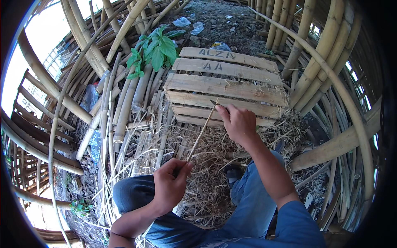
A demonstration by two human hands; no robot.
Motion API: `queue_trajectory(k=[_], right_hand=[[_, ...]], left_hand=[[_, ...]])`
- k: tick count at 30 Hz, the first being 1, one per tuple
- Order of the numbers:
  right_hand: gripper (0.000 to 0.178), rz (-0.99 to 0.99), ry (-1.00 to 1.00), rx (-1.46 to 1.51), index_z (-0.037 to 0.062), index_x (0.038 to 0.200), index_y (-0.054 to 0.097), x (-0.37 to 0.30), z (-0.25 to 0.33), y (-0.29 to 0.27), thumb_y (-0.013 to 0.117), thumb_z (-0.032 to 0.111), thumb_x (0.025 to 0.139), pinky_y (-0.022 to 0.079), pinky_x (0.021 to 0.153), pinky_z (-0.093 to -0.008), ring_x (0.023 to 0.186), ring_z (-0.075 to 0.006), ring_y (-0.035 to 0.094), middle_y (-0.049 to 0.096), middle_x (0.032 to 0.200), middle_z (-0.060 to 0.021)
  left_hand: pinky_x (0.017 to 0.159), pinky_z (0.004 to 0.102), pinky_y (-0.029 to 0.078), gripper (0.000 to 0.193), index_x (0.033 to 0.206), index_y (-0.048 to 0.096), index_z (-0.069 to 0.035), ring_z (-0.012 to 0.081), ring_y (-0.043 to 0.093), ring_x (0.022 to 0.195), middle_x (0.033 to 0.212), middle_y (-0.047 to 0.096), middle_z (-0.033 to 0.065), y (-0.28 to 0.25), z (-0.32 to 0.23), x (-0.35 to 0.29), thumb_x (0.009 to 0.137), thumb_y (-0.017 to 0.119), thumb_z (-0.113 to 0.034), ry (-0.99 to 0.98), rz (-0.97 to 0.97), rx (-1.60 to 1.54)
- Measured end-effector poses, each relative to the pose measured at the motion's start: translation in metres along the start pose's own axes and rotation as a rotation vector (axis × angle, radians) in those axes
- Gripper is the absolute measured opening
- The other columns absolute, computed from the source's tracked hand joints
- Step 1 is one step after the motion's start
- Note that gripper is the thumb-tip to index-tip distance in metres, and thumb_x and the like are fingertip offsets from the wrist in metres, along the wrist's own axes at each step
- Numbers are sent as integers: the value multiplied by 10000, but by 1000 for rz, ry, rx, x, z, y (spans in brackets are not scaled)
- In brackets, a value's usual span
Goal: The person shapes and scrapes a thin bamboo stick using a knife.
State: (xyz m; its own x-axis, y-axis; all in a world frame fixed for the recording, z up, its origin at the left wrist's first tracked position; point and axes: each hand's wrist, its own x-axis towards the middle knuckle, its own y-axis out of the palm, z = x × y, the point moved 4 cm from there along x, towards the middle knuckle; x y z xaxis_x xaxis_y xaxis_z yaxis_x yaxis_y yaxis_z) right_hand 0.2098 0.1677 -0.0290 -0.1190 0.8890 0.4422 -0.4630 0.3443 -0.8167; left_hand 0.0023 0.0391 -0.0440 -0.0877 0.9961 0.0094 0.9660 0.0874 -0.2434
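Low over ground strewn with pale, curled shavings point(209, 186), a person's right hand point(239, 124) pinches with thumb and fingers at the upper end of a thin, pale stick point(202, 134), where a small dark blade point(213, 102) juts past the fingertips toward the upper left, its other end hidden in the grip. The left hand point(170, 184), fingers curled in, closes on the stick's lower end with the thumb laid alongside. Between the two hands the stick slants up to the right, its middle bare, its upper end in front of a slatted wooden crate point(223, 87) marked with dark lettering.

Closer to the body, both knees are bent in blue jeans point(250, 198), the left hand just above one knee, the right forearm coming from a blue sleeve point(297, 223). Strands of straw point(269, 97) lie over the crate's right side, and more of the litter gathers along its near edge. At its far left corner a leafy green plant point(159, 49) rises beside a heap of cut bamboo poles point(128, 109). Thick bamboo uprights point(318, 62) lean on the right, crossed by a long, bent pole. Beyond the crate, scraps of clear plastic point(181, 22) lie on dark earth.
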Motion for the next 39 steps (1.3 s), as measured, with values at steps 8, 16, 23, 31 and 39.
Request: queue_trajectory(k=[8, 16, 23, 31, 39], right_hand=[[571, 39, 293, -78, 59, 688, 596, 16, -44, -2, 345, 496, 957, 465, 520, -462, 518, -314, 608, 591, 552, -140], [500, -6, -2, 289, 50, 691, 588, -25, 15, -4, 405, 431, 957, 426, 446, -405, 461, -315, 563, 551, 519, -113], [473, -69, -147, 244, 64, 690, 589, -14, 6, -3, 424, 415, 960, 404, 398, -376, 402, -245, 539, 534, 495, -81], [488, -101, -142, 178, 58, 666, 580, -12, 5, -7, 430, 424, 953, 422, 410, -395, 413, -274, 558, 516, 455, -95], [508, -139, -117, 99, 80, 656, 585, -9, -8, -8, 406, 446, 960, 393, 370, -367, 375, -215, 531, 486, 416, -61]], left_hand=[[498, 199, 380, 121, 863, 640, 29, 19, 477, 579, 640, 596, 9, 0, -8, -9, 860, 657, -91, 13, 59, -53], [518, 196, 392, 137, 884, 650, 27, 22, 492, 584, 648, 606, 16, -6, -1, -6, 871, 646, -109, -30, 54, -41], [502, 197, 392, 143, 881, 657, 32, 21, 493, 576, 646, 613, 19, -4, -7, -4, 868, 649, -110, -46, 60, -27], [493, 196, 399, 131, 868, 652, 43, 22, 509, 572, 645, 615, 20, -4, -11, -8, 870, 643, -88, 12, 63, 27], [500, 197, 408, 131, 874, 650, 43, 29, 522, 574, 646, 621, 30, -4, -6, -9, 865, 646, -88, -22, 64, -1]])
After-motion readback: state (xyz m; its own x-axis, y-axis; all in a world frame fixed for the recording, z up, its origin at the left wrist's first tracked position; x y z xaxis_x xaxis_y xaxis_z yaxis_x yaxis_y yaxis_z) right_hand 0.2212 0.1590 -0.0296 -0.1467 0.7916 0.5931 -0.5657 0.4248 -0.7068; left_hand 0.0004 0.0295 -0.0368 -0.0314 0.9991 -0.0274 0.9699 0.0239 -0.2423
